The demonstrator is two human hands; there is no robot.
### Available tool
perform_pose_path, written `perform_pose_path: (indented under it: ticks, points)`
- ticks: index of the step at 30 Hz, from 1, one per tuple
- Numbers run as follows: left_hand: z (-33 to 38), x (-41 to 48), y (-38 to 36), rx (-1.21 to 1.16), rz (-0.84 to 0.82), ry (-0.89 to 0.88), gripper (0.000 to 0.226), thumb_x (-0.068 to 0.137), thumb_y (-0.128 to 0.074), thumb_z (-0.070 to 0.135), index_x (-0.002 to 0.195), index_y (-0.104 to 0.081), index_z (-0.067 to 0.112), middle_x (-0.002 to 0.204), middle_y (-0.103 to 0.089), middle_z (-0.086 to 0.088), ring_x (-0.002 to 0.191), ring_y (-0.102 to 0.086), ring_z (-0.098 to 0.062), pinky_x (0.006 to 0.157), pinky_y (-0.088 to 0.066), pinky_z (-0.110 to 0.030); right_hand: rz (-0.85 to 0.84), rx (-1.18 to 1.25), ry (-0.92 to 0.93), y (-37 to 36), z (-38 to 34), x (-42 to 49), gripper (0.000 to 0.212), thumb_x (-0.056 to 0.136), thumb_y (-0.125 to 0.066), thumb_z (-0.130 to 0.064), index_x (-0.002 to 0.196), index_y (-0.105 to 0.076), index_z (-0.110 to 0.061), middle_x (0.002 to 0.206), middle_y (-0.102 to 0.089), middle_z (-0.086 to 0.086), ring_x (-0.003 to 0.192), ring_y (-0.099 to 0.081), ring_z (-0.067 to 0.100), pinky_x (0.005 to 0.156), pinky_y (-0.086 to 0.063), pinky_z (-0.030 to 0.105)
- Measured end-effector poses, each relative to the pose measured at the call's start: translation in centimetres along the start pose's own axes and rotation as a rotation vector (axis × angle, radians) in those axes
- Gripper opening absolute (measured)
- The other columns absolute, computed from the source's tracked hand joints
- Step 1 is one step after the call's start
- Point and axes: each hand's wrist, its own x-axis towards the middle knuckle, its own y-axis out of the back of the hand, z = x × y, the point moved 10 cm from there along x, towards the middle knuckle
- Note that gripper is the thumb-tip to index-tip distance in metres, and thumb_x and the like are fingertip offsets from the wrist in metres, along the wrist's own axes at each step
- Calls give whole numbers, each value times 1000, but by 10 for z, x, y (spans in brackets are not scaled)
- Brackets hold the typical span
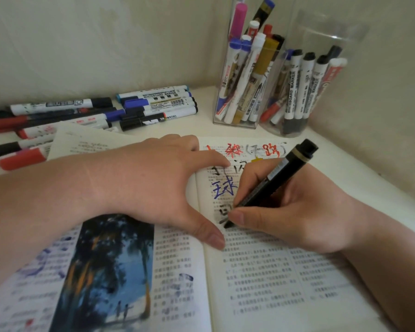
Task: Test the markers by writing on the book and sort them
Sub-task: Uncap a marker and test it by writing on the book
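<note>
An open book (261,271) lies in front of me, its right page marked with red, black and blue handwritten characters. My right hand (292,212) grips a black marker (278,178), cap end up, its tip touching the right page beside a fresh black character. My left hand (158,178) presses flat on the book across the spine, fingers spread. A heap of loose markers (86,116) lies on the table at the back left. Two clear holders stand at the back right: a square one (247,75) and a round one (304,92), both holding upright markers.
The white table (197,125) sits in a corner, with walls behind and to the right. The left page shows a dark photo (106,271) and ink smudges. A loose printed sheet (82,142) lies between the heap and the book.
</note>
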Motion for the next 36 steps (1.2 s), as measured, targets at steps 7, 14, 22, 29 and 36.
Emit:
perform_pose_path:
  ticks: [7,14,22,29,36]
  points:
    - [0,0,0,14,6,-5,120,31,-42,110,138,-10,68,102,-34,26,105,-38,-4,90,-41,-31,1,-33,-17,1,0,-2,13,77,-74,-4,71,-62,-1,51,-51,1,46,-46,8,44,-36,21]
    - [-1,0,-1,18,-11,7,119,29,-40,111,136,-7,70,101,-31,29,105,-37,-4,97,-41,-34,108,-28,-43,31,0,-7,19,75,-75,-16,73,-63,-1,51,-52,-2,45,-46,7,45,-36,18]
    - [1,1,-1,23,-26,9,115,30,-42,111,131,-2,73,103,-33,29,104,-36,1,88,-36,-27,183,48,-26,32,12,-20,6,74,-75,-12,78,-72,-8,59,-64,0,50,-55,7,48,-43,17]
    - [1,3,0,26,-9,0,118,29,-40,111,134,-3,72,103,-34,28,105,-38,0,90,-38,-28,288,-30,-24,39,13,-15,8,75,-77,-10,74,-69,-14,60,-62,-4,55,-53,4,53,-42,15]
    - [1,2,-1,10,-3,-7,121,28,-42,111,136,-4,70,103,-34,29,106,-38,-2,91,-38,-28,164,-50,-39,29,10,-16,12,73,-83,-9,70,-72,-11,60,-66,-3,54,-56,3,53,-43,15]
